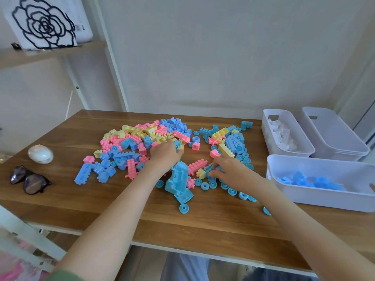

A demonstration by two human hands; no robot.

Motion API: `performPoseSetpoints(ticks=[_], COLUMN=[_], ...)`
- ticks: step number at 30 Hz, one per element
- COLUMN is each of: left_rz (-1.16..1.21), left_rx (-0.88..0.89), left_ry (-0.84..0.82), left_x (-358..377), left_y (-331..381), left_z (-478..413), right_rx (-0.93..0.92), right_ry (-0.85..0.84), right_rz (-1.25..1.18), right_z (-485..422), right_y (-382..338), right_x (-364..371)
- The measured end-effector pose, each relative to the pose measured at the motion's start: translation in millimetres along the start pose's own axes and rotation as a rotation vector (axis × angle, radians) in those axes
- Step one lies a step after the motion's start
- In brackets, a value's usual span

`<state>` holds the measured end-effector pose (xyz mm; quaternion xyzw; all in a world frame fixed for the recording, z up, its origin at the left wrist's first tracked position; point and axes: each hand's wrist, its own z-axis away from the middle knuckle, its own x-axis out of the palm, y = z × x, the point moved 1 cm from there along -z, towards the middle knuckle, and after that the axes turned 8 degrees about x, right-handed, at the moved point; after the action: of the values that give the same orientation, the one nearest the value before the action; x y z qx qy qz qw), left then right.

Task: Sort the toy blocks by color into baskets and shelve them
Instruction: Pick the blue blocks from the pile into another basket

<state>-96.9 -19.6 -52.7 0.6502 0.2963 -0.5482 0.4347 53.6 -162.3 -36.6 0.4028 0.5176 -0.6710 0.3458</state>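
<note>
Pastel plastic blocks [142,142] lie heaped mid-table, pink, yellow and blue mixed together, as I watch the sorting from my remote station. At the heap's near edge the right hand [227,169] curls its fingers over a few blue blocks [209,168], apparently gathering them. The left hand [164,155] is sunk into the pile with its fingers bent, and I cannot tell whether it holds anything. Between the forearms stands a large blue piece [178,179], ringed by loose blue wheels [232,192].

To the right, the near basket [316,199] already holds blue pieces, a white-filled basket [265,130] sits behind it, and stacked empty baskets [345,151] stand beside that. Sunglasses [28,179] and a pale egg-shaped ornament [40,154] rest at the far left, below a shelf [50,51].

My worry is the wheels. One lies right beside the right forearm, and a careless sweep towards the near basket could roll it off the table. A hasty grab might also drag a pink or yellow block in with the blue ones.
</note>
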Motion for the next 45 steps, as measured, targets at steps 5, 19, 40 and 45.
performPoseSetpoints(ticks=[5,19,40,45], left_rz=[-0.064,-0.178,0.254,0.23], left_rx=[-0.013,0.042,0.678,0.785], left_ry=[-0.004,0.256,0.189,0.017], left_x=[-3,-24,-13,1], left_y=[6,26,185,235], left_z=[0,31,68,72], right_rx=[-0.043,-0.126,0.275,0.39], right_ry=[0.032,-0.015,0.426,0.419], right_rz=[0.109,0.073,-0.089,-0.056], right_z=[3,16,104,122], right_y=[-4,-8,127,164], right_x=[0,3,-104,-104])
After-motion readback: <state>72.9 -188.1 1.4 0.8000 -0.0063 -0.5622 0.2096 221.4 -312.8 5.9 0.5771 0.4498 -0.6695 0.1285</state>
